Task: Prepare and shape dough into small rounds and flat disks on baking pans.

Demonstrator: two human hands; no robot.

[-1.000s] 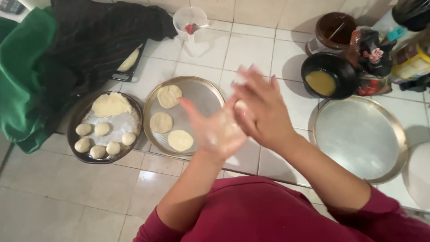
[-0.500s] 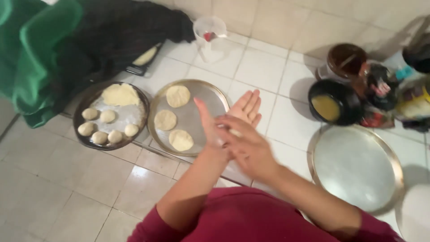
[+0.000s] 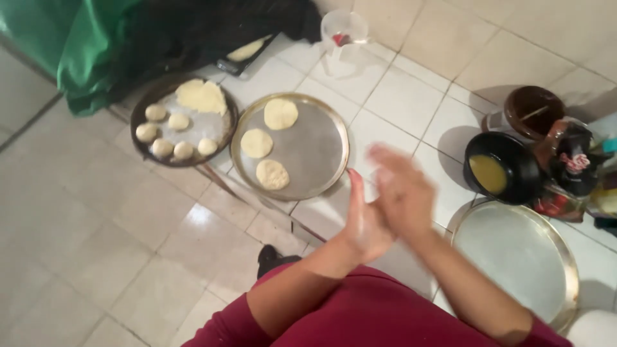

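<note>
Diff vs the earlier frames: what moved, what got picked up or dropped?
Both hands stay pressed palm to palm; the right hand now lies over the left hand, blurred with motion. Whether dough sits between them is hidden. Unchanged: three flat discs on the round metal tray, and the dough balls in the dark pan.

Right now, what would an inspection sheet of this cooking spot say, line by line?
Surface: pale tiled floor, bare between the trays.
Job's things: round metal tray with three flattened dough discs; dark plate with dough balls and a dough lump.
Clutter: black bowl of yellow liquid, brown pot, plastic jug, empty metal tray.
Fingers: left hand and right hand pressed together, blurred; anything between them is hidden.
Cables: nothing seen.
Surroundings: green cloth, dark cloth.
</note>
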